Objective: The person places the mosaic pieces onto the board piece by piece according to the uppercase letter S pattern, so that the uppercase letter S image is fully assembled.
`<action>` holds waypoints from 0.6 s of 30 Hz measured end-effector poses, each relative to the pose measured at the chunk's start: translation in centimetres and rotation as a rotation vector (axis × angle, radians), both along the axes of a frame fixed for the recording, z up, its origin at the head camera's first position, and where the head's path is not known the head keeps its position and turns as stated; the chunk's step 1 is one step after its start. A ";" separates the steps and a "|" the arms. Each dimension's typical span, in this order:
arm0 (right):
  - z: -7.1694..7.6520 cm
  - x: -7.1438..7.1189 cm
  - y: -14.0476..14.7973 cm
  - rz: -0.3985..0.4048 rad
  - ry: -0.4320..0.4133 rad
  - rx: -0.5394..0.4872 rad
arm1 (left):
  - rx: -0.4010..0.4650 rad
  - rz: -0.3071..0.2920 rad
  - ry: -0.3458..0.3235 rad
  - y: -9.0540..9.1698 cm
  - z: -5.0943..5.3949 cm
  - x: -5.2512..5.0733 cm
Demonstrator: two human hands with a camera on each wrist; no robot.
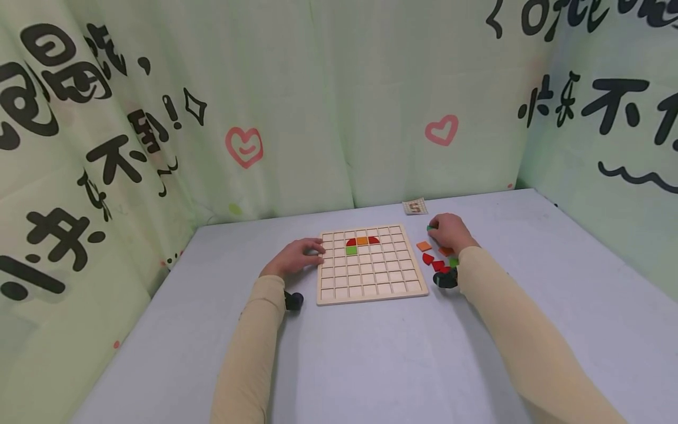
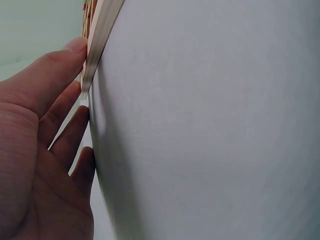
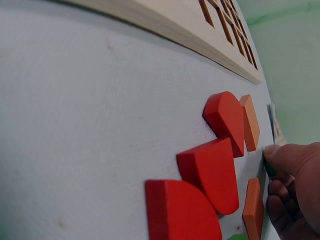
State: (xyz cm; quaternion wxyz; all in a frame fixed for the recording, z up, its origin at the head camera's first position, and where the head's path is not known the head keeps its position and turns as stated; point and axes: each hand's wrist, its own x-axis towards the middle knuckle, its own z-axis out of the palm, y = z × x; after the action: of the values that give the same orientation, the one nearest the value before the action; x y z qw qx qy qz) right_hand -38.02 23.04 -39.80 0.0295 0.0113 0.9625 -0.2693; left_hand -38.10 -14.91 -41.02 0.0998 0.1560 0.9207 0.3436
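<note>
A wooden grid board (image 1: 371, 290) lies on the table. On it an orange square (image 1: 362, 241) sits between a red rounded piece (image 1: 351, 242) and another red rounded piece (image 1: 374, 240), with a green square (image 1: 351, 251) below the left one. My left hand (image 1: 294, 257) is at the board's left edge; in the left wrist view its thumb touches the rim and the fingers are loosely extended. Right of the board, my right hand (image 1: 451, 231) pinches a green block (image 1: 430, 228), mostly hidden by the fingers in the right wrist view (image 3: 270, 169).
Beside the board's right side lie several red rounded blocks (image 3: 224, 117), an orange block (image 1: 424, 246), another orange block (image 3: 253, 207) and a green block (image 1: 454, 262). A small printed card (image 1: 415, 206) lies at the table's back edge. Curtains (image 1: 339, 118) hang behind and at both sides.
</note>
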 end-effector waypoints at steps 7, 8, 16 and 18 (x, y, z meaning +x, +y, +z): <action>-0.3 -0.2 0.2 0.022 0.005 0.015 | -0.006 -0.001 0.006 0.0 0.0 0.0; -0.3 -0.2 0.2 0.024 0.007 0.017 | -0.005 -0.003 0.007 0.0 0.0 0.0; -0.5 -0.4 0.3 0.020 0.011 0.005 | -0.015 -0.006 0.021 -0.1 -0.2 -0.1; -0.5 -0.5 0.3 0.019 0.012 0.006 | -0.011 -0.003 0.017 -0.1 -0.2 -0.1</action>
State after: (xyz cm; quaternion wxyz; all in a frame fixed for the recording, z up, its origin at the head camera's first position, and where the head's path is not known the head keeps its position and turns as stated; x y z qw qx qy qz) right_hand -38.48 23.34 -40.35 0.0264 0.0006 0.9636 -0.2660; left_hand -38.20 -15.00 -41.18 0.0934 0.1598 0.9231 0.3370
